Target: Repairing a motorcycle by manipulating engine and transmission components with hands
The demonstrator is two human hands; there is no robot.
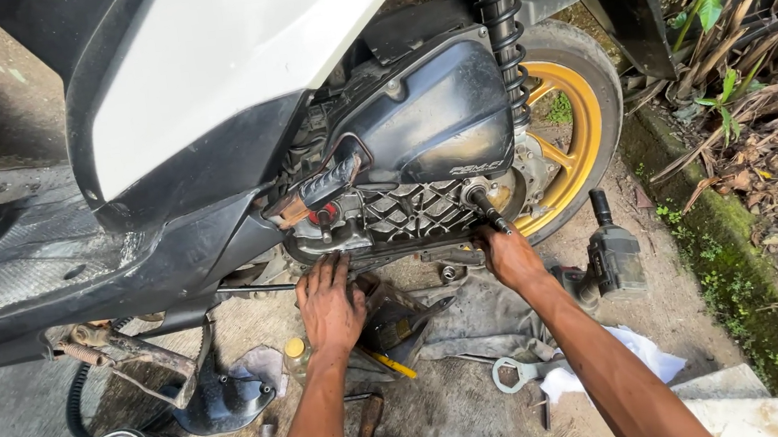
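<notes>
Left hand lying flat, fingers spread, pressing under the scooter's engine case, grip holding nothing, right hand closing its grip on a black tool at the case's rear edge, impact wrench lying nearby on the ground.

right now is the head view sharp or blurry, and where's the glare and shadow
Head view: mostly sharp in soft daylight; a bright washed-out patch on the glossy white scooter body panel; the dark engine cover shows a dull sheen; deep shadow under the scooter where the left hand rests; the right hand by the black tool is evenly lit; straight edges bow slightly near the corners.
</notes>
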